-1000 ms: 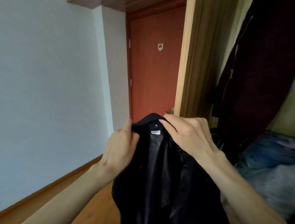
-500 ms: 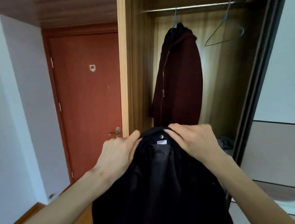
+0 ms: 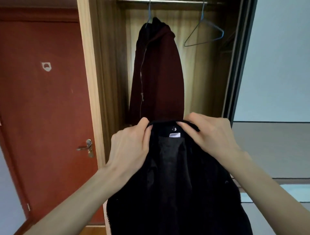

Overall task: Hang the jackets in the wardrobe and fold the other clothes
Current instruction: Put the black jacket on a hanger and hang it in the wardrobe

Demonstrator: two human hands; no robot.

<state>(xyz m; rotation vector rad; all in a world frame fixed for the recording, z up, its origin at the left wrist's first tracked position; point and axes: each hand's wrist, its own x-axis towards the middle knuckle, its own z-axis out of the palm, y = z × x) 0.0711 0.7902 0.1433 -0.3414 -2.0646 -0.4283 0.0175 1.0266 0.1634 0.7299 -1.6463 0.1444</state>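
Note:
I hold a black jacket (image 3: 174, 181) up in front of the open wardrobe (image 3: 110, 67). Its collar faces me, showing a snap button and a small white label. My left hand (image 3: 130, 144) grips the collar's left side and my right hand (image 3: 211, 135) pinches the right side. Inside the wardrobe a dark maroon zip jacket (image 3: 157, 73) hangs from the rail (image 3: 176, 1). To its right an empty wire hanger (image 3: 203, 33) hangs on the same rail. The black jacket's lower part runs out of the frame.
A red door (image 3: 42, 94) with a metal handle (image 3: 86, 147) stands left of the wardrobe. The wardrobe's dark sliding-door frame (image 3: 241, 58) rises on the right, with a pale wall panel (image 3: 276, 67) beyond it.
My view has swung right and up from the red door onto the wardrobe interior. The rail, the maroon jacket and the empty hanger came closer. Both hands keep their hold on the collar.

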